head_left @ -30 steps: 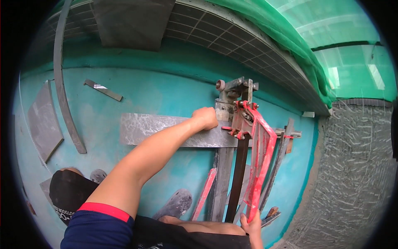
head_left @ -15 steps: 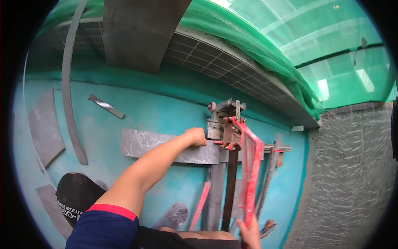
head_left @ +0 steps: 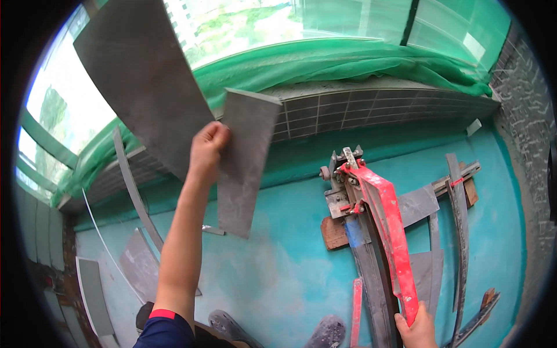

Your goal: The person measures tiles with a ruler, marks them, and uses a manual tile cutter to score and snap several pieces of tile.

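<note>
My left hand [head_left: 209,142] is closed on the edge of a grey tile piece [head_left: 249,162], held up off the floor and tilted on its end. Behind it stands a large dark grey tile [head_left: 142,75]. Around the lower end of a long red handle [head_left: 390,214], my right hand [head_left: 419,329] is wrapped. That handle belongs to a manual tile cutter [head_left: 343,200], whose carriage sits at the far end of its rail [head_left: 374,278]. Another grey tile piece [head_left: 419,206] lies across the cutter's right side.
A wood block [head_left: 333,233] lies under the cutter's far end. Narrow tile strips [head_left: 136,188] and offcuts [head_left: 139,264] lie to the left. Green netting [head_left: 348,66] drapes over the low tiled wall [head_left: 360,107]. My shoes [head_left: 328,333] are on the turquoise floor [head_left: 278,255].
The left hand has lifted the tile piece off the cutter's left side, raising it up and leftward. My right hand remains on the handle. The whole view has swung left.
</note>
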